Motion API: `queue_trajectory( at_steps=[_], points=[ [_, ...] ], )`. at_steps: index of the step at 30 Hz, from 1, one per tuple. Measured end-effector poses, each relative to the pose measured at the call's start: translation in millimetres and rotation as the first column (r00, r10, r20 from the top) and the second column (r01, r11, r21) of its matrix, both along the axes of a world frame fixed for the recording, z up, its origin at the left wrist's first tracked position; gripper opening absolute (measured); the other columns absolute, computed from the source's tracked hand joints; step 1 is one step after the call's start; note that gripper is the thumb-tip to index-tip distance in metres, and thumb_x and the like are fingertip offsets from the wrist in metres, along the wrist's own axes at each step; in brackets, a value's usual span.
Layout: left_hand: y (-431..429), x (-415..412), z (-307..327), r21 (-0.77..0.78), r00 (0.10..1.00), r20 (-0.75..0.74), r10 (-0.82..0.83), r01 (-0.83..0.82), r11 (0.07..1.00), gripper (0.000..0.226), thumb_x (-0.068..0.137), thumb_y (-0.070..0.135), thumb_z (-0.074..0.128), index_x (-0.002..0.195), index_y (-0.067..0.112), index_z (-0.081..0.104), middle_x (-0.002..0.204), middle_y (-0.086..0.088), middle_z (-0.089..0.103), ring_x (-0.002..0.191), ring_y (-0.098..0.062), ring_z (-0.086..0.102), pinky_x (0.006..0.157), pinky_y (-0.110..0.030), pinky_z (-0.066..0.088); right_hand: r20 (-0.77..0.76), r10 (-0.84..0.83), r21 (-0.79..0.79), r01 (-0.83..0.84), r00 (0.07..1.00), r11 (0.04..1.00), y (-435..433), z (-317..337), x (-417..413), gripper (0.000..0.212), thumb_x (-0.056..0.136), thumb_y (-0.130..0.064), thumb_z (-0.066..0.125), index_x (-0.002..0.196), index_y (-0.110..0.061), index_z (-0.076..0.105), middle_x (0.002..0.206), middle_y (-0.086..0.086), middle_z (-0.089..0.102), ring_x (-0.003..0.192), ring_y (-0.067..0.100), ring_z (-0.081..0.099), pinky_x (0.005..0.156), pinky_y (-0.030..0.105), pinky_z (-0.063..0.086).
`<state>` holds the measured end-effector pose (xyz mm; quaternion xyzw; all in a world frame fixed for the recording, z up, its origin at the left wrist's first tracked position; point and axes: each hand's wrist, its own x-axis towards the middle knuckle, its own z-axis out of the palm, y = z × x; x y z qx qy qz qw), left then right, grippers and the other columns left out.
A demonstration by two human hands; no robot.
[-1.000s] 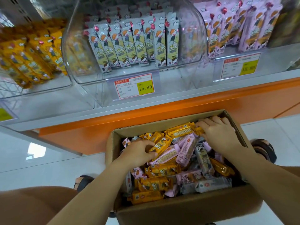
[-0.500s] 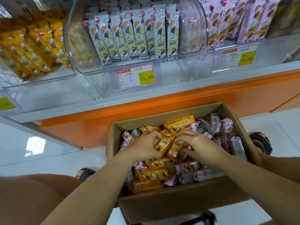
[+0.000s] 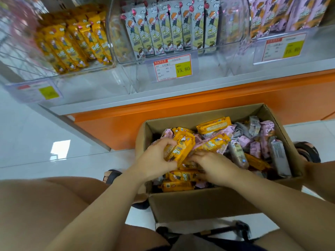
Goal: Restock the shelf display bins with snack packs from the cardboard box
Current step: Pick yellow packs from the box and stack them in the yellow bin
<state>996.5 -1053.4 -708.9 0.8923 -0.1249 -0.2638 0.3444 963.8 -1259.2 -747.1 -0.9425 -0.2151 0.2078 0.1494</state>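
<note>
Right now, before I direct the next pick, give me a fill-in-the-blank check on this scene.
The left grip holds a bundle of yellow foil snack packs over the brown cardboard ____.
The red-and-yellow price tag below the middle clear plastic bin reads ____.
The clear bin of yellow packs stands ____ of it.
Missing: box; 15.80; left.

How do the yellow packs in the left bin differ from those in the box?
The yellow packs in the bin stand in neat leaning rows; the yellow packs in the box lie jumbled with other colours. The left hand grips box ones; bin ones are untouched. Same yellow cartoon wrapper.
</note>
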Motion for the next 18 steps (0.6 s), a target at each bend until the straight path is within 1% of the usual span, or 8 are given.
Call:
queue_trajectory(
  at_steps=[3,5,7,10,11,14,16,18],
  points=[
    [6,-4,0,-0.051,0.998,0.001,0.057,-0.057,0.997,0.054,0.079,0.027,0.071,0.126,0.035,0.045,0.142,0.004,0.042,0.122,-0.016,0.051,0.095,-0.034,0.050,0.125,0.132,-0.189,-0.107,0.983,0.976,5,-4,5,0.075,0.082,-0.035,0.067,0.147,-0.029,0.028,0.151,-0.004,0.033,0.137,0.020,0.029,0.108,0.034,0.024],
    [7,-4,-1,-0.077,0.996,-0.010,0.093,-0.093,0.993,0.052,0.079,0.028,0.070,0.124,0.038,0.045,0.138,0.005,0.045,0.119,-0.014,0.052,0.093,-0.032,0.051,0.179,0.166,-0.240,-0.120,0.970,0.963,5,-3,9,0.076,0.083,-0.036,0.066,0.148,-0.029,0.026,0.151,-0.003,0.034,0.136,0.020,0.028,0.106,0.033,0.022],
    [6,-2,-1,-0.104,0.989,-0.021,0.146,-0.147,0.984,0.050,0.080,0.029,0.069,0.123,0.039,0.046,0.134,0.008,0.049,0.116,-0.009,0.052,0.090,-0.025,0.050,0.191,0.199,-0.258,-0.146,0.961,0.955,5,-3,11,0.077,0.081,-0.041,0.067,0.147,-0.027,0.028,0.147,-0.002,0.039,0.132,0.021,0.033,0.103,0.036,0.025],
    [6,2,0,-0.139,0.975,-0.067,0.211,-0.218,0.966,0.047,0.085,0.021,0.068,0.123,0.036,0.045,0.125,0.010,0.053,0.100,0.003,0.053,0.073,-0.006,0.043,0.185,0.255,-0.324,-0.187,0.949,0.928,7,-6,12,0.082,0.066,-0.046,0.077,0.138,-0.023,0.047,0.131,0.000,0.057,0.117,0.024,0.049,0.093,0.039,0.037],
    [7,4,-2,-0.149,0.971,-0.076,0.227,-0.237,0.960,0.047,0.085,0.020,0.068,0.124,0.035,0.045,0.124,0.008,0.054,0.103,0.000,0.054,0.073,-0.006,0.042,0.188,0.250,-0.317,-0.182,0.950,0.931,9,-8,12,0.081,0.065,-0.045,0.077,0.137,-0.022,0.049,0.129,0.000,0.058,0.116,0.025,0.050,0.091,0.040,0.037],
    [8,4,0,-0.150,0.963,-0.086,0.255,-0.265,0.952,0.048,0.085,0.019,0.068,0.125,0.033,0.046,0.123,0.005,0.056,0.109,-0.008,0.053,0.079,-0.013,0.045,0.221,0.201,-0.242,-0.146,0.954,0.959,8,-11,14,0.074,0.076,-0.040,0.066,0.142,-0.020,0.040,0.137,0.001,0.050,0.124,0.024,0.039,0.098,0.039,0.027],
    [8,4,0,-0.159,0.957,-0.099,0.273,-0.286,0.945,0.049,0.085,0.018,0.068,0.126,0.032,0.047,0.119,0.007,0.056,0.102,-0.002,0.054,0.085,-0.021,0.049,0.241,0.140,-0.187,-0.095,0.961,0.978,5,-7,17,0.074,0.077,-0.054,0.061,0.140,-0.021,0.042,0.135,-0.001,0.050,0.123,0.021,0.038,0.099,0.037,0.025],
    [6,4,1,-0.161,0.956,-0.088,0.279,-0.290,0.943,0.049,0.085,0.017,0.068,0.128,0.031,0.047,0.112,0.012,0.054,0.097,0.002,0.054,0.083,-0.019,0.050,0.191,0.066,-0.119,-0.043,0.979,0.992,-2,-1,20,0.082,0.073,-0.069,0.053,0.141,-0.023,0.041,0.134,-0.005,0.050,0.121,0.018,0.037,0.098,0.035,0.025]
  ],
)
